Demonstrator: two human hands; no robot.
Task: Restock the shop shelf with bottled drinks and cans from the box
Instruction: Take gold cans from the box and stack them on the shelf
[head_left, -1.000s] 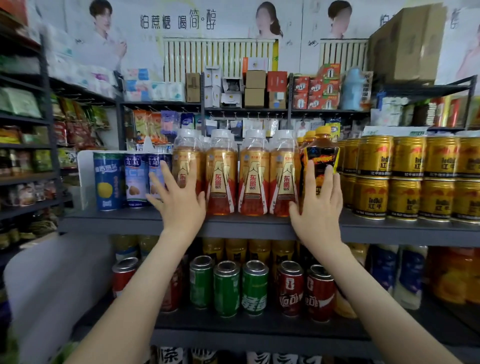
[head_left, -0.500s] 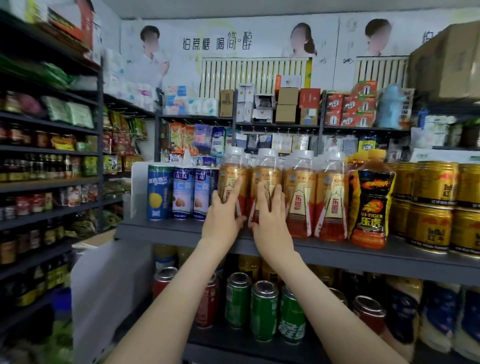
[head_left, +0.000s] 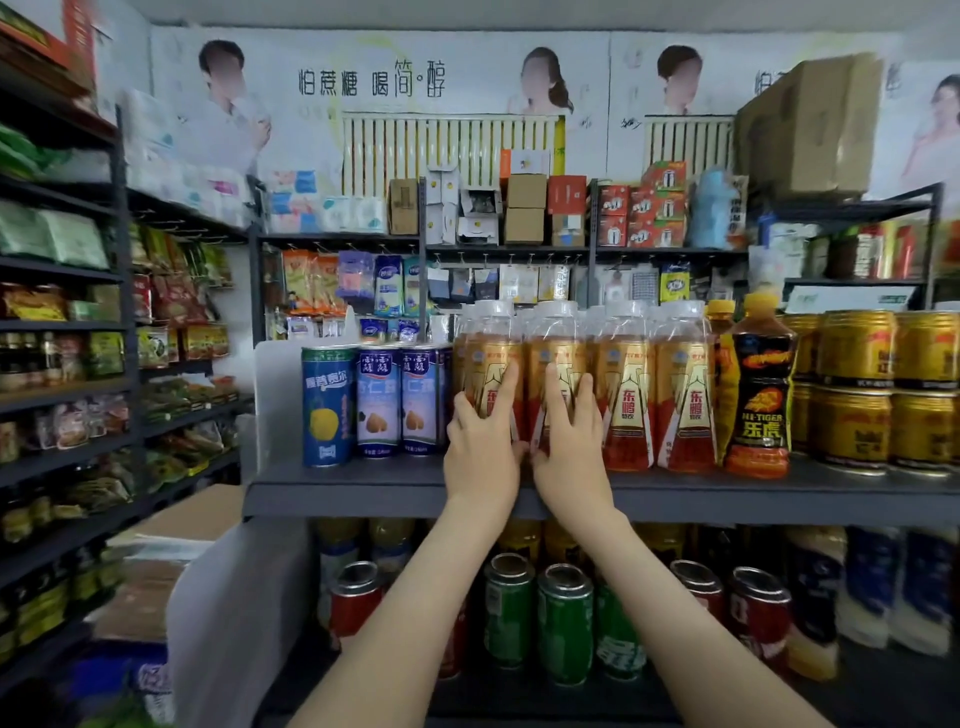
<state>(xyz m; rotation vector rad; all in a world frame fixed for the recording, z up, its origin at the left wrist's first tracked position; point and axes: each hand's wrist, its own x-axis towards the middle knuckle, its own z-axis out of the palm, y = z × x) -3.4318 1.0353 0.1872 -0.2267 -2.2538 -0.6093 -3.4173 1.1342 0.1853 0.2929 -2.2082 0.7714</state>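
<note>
Together, left hand (head_left: 483, 452) and right hand (head_left: 571, 452) press on bottles (head_left: 563, 348) on the shelf (head_left: 363, 488).
Fingers straight, slightly spread, each touching one upright gold-labelled bottle; blue cans (head_left: 379, 405) stand just left.

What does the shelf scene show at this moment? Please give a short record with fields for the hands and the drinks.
left hand: fingers straight, against the leftmost gold-label bottle
right hand: fingers straight, against the second bottle
front row: four gold-label bottles, upright, white caps
left of row: blue cans
right of row: Hi-Tiger bottle, then gold cans stacked two high
lower shelf: green cans, red cans
</note>
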